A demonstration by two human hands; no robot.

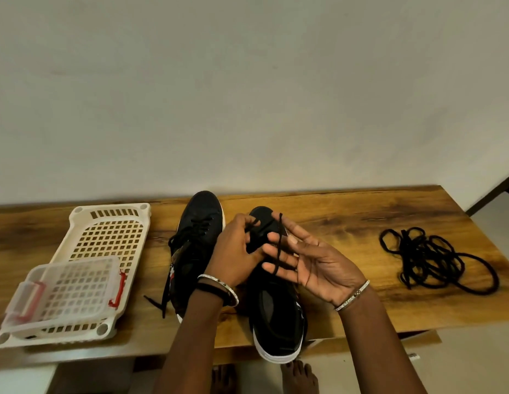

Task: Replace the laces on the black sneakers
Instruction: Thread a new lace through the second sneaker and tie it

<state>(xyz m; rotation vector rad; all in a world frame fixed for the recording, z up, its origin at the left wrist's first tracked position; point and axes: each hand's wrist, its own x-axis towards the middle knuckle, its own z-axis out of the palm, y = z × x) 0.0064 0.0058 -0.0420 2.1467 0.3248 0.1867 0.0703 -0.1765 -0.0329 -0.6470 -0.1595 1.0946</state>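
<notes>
The lace is thin, soft cord, nearly weightless and with no stiffness of its own. It will likely go wherever it is led and is best taken close to its tip, where a short stub can be steered into an eyelet. The left grip is clenched on it, fingertips pinching the strand just over the toe end of the sneaker. The right grip is released, fingers straight and spread, with the lace draped down across them (whether the thumb also nips it at the top, I cannot tell). The sneaker lies directly beneath both grips, toe pointing away from the wrists; it looks light but stiff in the sole, so gentle pulls should not shift it. Its heel juts past the worktop edge on the wrist side, and a hard tug that way could tip it off. Just left of the left grip lies the other sneaker, with the basket well beyond. Right of the right grip, open wood runs to the spare laces, the roomier side for drawing slack.
</notes>
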